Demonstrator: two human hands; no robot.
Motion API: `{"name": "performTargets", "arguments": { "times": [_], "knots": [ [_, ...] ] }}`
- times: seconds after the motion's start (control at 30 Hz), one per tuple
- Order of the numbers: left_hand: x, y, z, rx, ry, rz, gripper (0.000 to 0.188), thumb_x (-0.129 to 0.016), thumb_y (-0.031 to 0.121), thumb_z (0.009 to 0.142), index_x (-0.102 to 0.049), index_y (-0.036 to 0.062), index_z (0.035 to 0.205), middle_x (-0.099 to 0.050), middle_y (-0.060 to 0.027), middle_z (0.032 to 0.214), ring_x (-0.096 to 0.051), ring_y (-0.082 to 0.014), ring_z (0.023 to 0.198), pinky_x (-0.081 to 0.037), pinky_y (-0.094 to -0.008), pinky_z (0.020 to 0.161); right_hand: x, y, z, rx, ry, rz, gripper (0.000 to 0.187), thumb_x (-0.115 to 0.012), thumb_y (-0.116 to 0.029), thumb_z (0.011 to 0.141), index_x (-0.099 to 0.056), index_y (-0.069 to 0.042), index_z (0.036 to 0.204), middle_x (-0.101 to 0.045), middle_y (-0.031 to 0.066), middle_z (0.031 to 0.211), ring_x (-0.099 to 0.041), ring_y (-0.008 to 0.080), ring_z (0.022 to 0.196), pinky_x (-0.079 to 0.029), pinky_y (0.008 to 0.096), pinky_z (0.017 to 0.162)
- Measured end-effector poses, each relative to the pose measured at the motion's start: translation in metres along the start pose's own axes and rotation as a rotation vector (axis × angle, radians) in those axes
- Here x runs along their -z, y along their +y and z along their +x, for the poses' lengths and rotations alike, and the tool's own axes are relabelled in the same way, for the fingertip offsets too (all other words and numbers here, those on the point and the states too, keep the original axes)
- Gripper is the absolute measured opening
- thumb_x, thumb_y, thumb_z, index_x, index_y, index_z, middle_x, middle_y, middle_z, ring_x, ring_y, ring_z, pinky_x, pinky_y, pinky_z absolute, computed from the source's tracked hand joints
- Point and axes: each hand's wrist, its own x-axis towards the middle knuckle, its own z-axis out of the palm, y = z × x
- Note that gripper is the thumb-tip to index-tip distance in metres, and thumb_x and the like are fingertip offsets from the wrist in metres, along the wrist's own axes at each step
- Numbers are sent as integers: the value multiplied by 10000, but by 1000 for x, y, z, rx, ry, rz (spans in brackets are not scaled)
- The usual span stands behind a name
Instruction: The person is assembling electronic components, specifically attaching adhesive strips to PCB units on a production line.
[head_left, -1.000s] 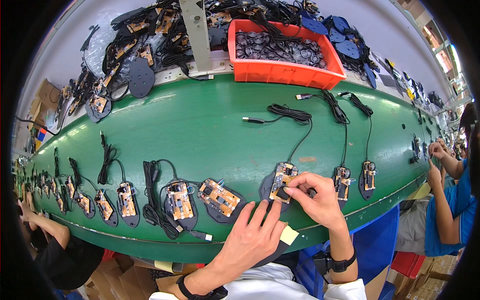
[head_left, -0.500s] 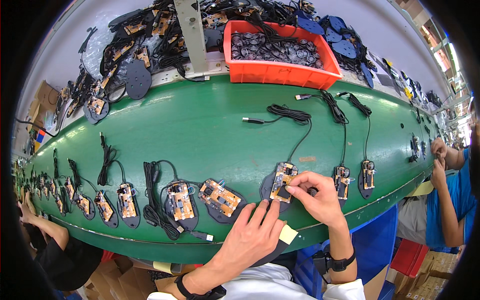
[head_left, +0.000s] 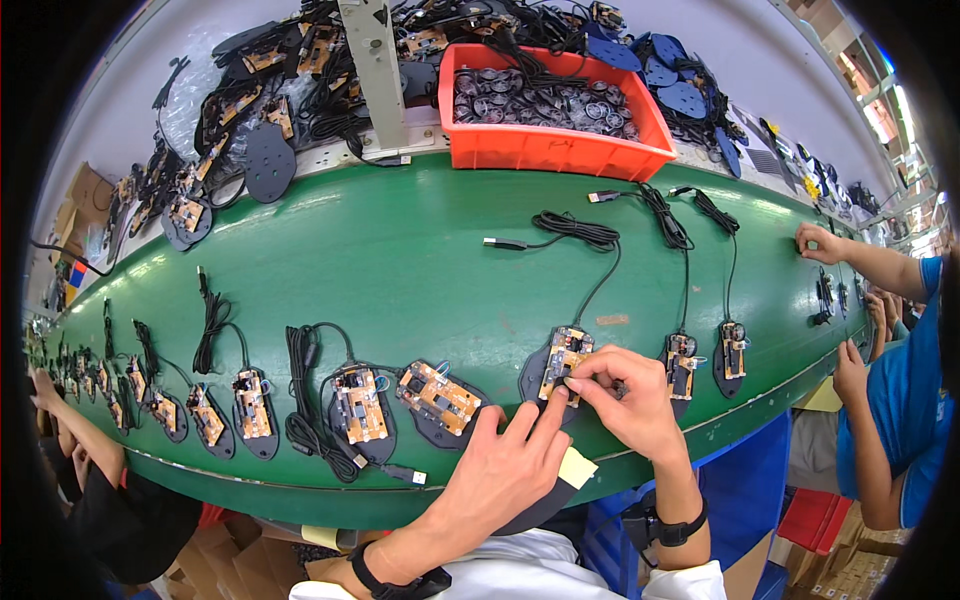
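Note:
In front of me a mouse circuit board (head_left: 567,350), tan with dark parts, sits on a black mouse base (head_left: 535,376). My left hand (head_left: 500,462) rests palm down, fingers stretched out, fingertips at the board's lower edge. Thumb and forefinger of my right hand (head_left: 630,400) pinch a small black part (head_left: 568,381) against the board. A dark round piece shows among that hand's curled fingers; its kind is unclear. From the board's top a black cable (head_left: 598,282) runs to a coiled bundle (head_left: 577,228) and a USB plug (head_left: 505,243).
More mouse bases with boards lie along the green conveyor belt (head_left: 420,270) on both sides. Beyond it, a red bin (head_left: 560,155) holds small clear and dark wheel-like parts. Piled assemblies stand near a metal post (head_left: 372,80). Co-workers' hands (head_left: 820,243) are at the right and far left.
My right fingertips have shifted slightly, and less of the black part shows beneath them. My left hand stays nearly still. A co-worker at the right has reached an arm over the belt.

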Motion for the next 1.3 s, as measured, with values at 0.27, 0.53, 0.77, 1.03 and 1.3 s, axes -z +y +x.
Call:
{"name": "performTargets", "arguments": {
  "times": [0.27, 0.53, 0.77, 1.03, 1.3],
  "knots": [
    [0, -3, -2, -13, 4, -8, 213, -690, 242, 927, -615, 47, 885, -600, -151, 1406, -560, -240, 1051, -472, -408, 816, -14, -7, -6, 142, 293, -357, 353, -843, -44, 758, -718, -5, 1085, -572, 120, 1226, -497, 129, 577, -439, 293, 527],
    [1, -5, -9, -20, -2, -29, 188, -672, 218, 933, -615, 41, 908, -588, -162, 1418, -557, -244, 1058, -466, -428, 850, -28, -13, -2, -139, 275, -280, 799, -830, -61, 731, -466, -22, 1441, -430, 154, 1286, -500, 183, 764, -483, 338, 662],
    [-10, 1, -4, 4, 51, -51, 201, -670, 214, 920, -622, 21, 948, -588, -166, 1407, -563, -250, 1057, -449, -432, 886, -26, -8, -18, -172, 365, -264, 701, -761, -10, 754, -506, -40, 1406, -441, 171, 1276, -555, 245, 871, -511, 363, 784],
    [-3, -7, -8, 6, 27, 10, 164, -664, 205, 919, -625, 46, 933, -586, -158, 1411, -573, -241, 1008, -439, -439, 829, -18, -18, -29, -191, 128, -181, 686, -722, 3, 833, -434, -33, 1455, -419, 201, 1285, -540, 298, 1041, -512, 379, 912],
    [2, -3, 3, -65, -5, 69, 162, -657, 161, 840, -636, 62, 967, -579, -141, 1428, -563, -211, 1054, -443, -401, 788, 21, -14, -30, -219, 183, 871, 256, -554, -49, 1053, -548, 0, 1304, -682, 143, 1141, -605, 147, 835, -527, 276, 742]
  ]
}}
